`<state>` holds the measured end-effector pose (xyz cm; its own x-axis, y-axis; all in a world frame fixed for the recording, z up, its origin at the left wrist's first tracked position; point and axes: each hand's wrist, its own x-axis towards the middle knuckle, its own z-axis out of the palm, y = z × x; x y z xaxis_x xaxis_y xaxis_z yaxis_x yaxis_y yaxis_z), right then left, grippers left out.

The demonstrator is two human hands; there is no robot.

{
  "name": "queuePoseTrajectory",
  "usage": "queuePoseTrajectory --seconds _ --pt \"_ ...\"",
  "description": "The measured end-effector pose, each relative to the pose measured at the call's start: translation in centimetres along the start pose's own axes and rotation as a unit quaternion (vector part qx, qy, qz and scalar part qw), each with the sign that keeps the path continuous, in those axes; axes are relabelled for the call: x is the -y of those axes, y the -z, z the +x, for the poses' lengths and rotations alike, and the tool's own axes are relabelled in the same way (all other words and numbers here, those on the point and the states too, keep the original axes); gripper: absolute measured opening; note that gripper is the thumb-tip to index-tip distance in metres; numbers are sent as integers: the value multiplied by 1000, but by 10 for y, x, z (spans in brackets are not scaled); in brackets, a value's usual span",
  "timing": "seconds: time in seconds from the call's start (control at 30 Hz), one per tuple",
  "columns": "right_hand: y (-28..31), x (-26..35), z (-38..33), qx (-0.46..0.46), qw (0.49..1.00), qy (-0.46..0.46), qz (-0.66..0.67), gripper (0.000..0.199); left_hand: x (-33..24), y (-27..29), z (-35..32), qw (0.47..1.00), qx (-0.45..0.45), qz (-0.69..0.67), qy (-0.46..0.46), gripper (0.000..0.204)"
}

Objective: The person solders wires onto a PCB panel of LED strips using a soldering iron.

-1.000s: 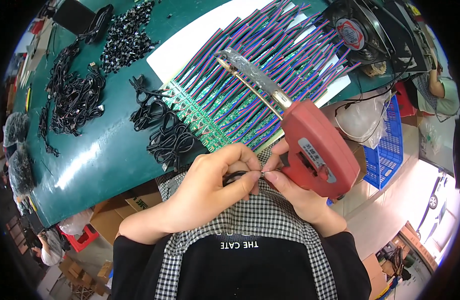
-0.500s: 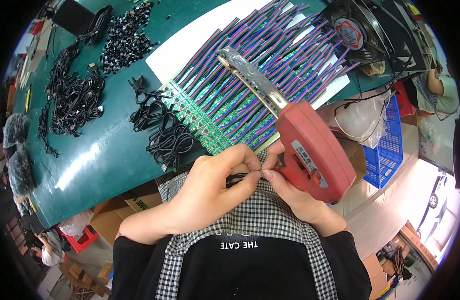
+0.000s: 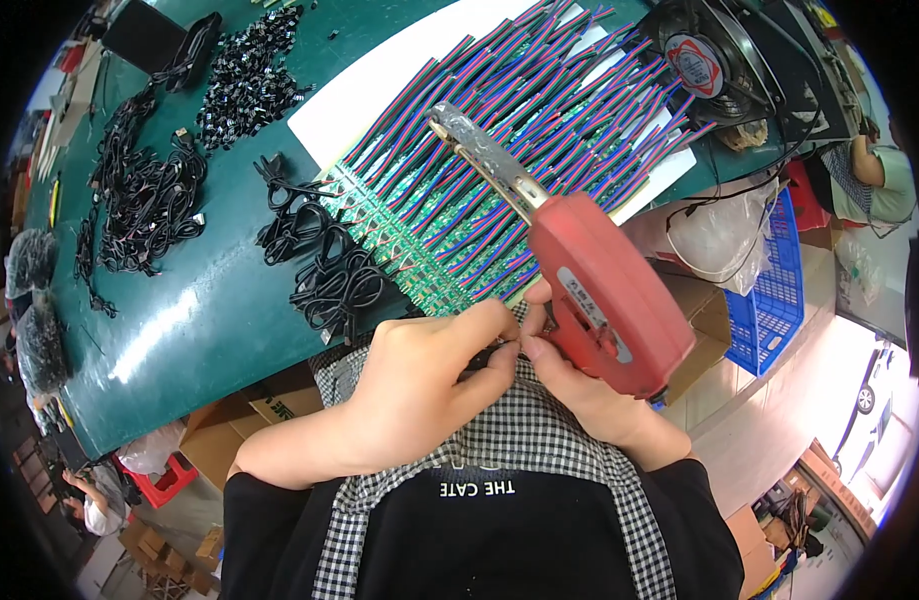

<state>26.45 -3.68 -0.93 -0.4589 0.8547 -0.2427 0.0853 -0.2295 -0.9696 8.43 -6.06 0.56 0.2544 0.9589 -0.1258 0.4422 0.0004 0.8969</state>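
Note:
A red soldering gun rests in my right hand, its long metal barrel reaching up and left over the circuit boards. Thumb and index finger of that hand also meet the left fingertips. My left hand is closed in a pinch around a thin black cable, mostly hidden by the fingers. What lies exactly between the touching fingertips is too small to make out. Just beyond my hands is a panel of green circuit boards, with rows of red, blue, green and black wires on it.
Coiled black cables lie left of the boards, with more cables and a pile of small black connectors beyond. A black fan stands at the far right of the green table. A blue crate is at the right.
The soldering gun has shifted left and its barrel tip has dipped slightly toward me. Both hands stay together in nearly the same place, and less of the black cable shows.

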Motion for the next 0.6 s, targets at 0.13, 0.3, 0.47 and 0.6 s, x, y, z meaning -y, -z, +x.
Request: queuePoseTrajectory --seconds 0.13,0.3,0.47,0.6 --pt "0 -8 3 31 996 80 31 46 3 -3 1 993 -34 -109 7 11" --pt "-4 -6 2 -2 995 84 62 44 3 -4 1 994 -27 -108 19 11" --pt "-4 1 -3 -6 1000 -7 -3 41 -1 -3 1 998 -23 -60 -4 9" --pt "-1 6 3 42 995 41 79 38 -3 7 -5 989 -89 -114 -13 8"
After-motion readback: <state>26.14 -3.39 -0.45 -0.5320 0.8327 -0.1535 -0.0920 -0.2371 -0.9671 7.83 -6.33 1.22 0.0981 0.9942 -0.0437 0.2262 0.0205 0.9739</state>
